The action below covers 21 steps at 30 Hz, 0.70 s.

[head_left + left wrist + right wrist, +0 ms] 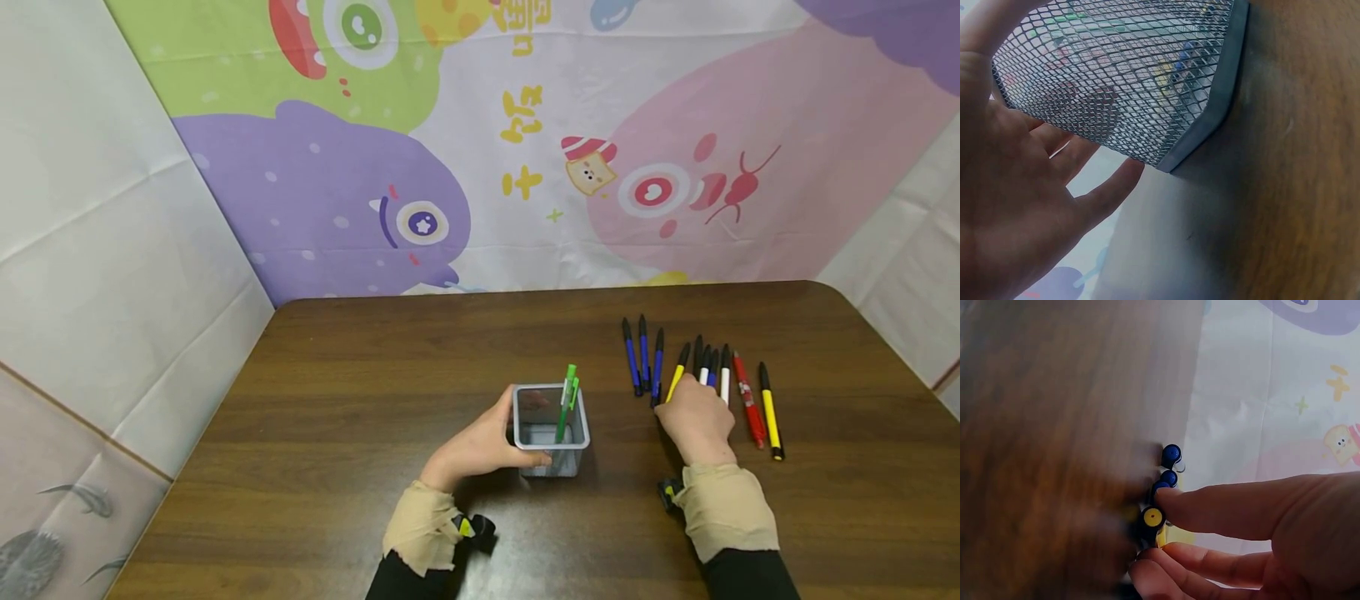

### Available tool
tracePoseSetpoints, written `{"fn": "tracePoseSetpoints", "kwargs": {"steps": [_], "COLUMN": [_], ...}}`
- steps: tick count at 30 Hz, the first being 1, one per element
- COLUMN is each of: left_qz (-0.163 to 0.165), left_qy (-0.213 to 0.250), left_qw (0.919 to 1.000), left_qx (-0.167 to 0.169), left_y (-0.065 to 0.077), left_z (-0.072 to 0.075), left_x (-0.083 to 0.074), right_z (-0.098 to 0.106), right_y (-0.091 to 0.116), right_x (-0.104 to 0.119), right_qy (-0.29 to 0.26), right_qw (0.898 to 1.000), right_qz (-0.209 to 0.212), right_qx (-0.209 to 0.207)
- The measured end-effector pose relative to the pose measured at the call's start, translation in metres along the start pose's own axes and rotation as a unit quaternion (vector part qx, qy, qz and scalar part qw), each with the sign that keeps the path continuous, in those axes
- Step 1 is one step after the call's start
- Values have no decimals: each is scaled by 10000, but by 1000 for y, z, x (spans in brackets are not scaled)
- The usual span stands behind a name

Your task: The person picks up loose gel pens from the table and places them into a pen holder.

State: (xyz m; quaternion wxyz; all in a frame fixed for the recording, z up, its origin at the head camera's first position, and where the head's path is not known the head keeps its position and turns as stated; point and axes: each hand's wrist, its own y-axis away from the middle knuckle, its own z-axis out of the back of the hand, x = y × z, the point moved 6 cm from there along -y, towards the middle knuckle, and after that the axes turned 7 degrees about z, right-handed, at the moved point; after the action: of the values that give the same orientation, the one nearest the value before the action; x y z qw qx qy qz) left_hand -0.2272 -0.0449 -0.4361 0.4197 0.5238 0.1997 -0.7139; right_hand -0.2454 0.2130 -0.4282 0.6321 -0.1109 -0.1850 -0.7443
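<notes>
A square mesh pen holder (551,463) stands upright on the table, with green pens (566,404) leaning against its right side. My left hand (477,442) grips the holder from the left, thumb across the front. Up close in the left wrist view, the fingers curve behind the dark mesh wall (1116,81). Over at the right, my right hand (696,419) is down among the pens and pinches a yellow pen (679,369) with a black cap. The right wrist view has thumb and fingertips on either side of the pen's yellow end (1153,517), its thumb close to blue pens (1172,454).
Three blue pens (644,357) lie left of the right hand. White pens (725,375) and other dark-capped pens show beyond its fingers. To its right are a red pen (748,402) and another yellow pen (769,410). A cartoon-printed cloth (525,233) hangs behind the brown table (322,400).
</notes>
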Motion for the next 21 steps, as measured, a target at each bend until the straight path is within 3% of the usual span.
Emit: {"fn": "tracePoseSetpoints", "kwargs": {"steps": [21], "left_qz": [-42], "left_qy": [-7], "left_qw": [10000], "left_qx": [-22], "left_y": [0], "left_z": [0], "left_x": [0], "right_z": [-1], "right_y": [2], "right_x": [-2], "right_qy": [-168], "right_qw": [9996], "right_qz": [-216], "right_qx": [84]}}
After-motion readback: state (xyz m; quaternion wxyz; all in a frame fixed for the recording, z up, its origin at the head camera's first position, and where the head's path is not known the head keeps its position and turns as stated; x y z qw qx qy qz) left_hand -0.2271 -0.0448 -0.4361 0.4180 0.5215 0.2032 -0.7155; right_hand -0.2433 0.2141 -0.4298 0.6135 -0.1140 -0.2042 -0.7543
